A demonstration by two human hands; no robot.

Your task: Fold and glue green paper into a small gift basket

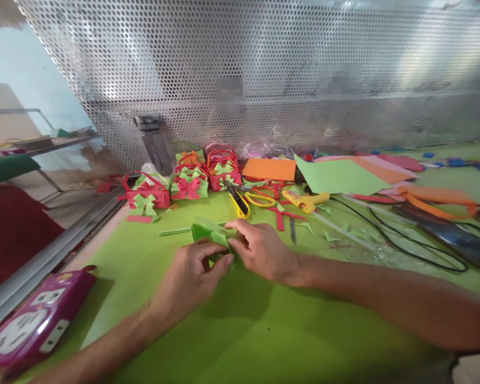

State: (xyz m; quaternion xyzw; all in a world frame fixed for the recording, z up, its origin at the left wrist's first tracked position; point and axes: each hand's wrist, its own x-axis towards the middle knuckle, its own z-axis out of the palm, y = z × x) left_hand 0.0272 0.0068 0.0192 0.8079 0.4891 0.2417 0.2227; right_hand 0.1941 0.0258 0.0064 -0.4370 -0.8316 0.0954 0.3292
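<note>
A folded piece of green paper (201, 231) is held up over the green tabletop, between my two hands. My left hand (196, 266) pinches its near side, thumb and fingers closed on the paper. From the right, my right hand (260, 248) grips the paper's upper right edge with thumb and forefinger. Part of the paper is hidden behind my fingers. Just behind it lie thin green paper strips (172, 231). Beyond my right hand are yellow-handled scissors (260, 199), a black-and-yellow cutter (239, 201) and a yellow glue gun (306, 201).
Small red and green paper baskets with bows (189, 186) stand at the back left, near a grey bottle (154, 144). Orange paper (270, 169) and green sheets (340, 176) lie at the back. A black cable (404, 248) loops rightward. A purple case (44, 314) sits at front left.
</note>
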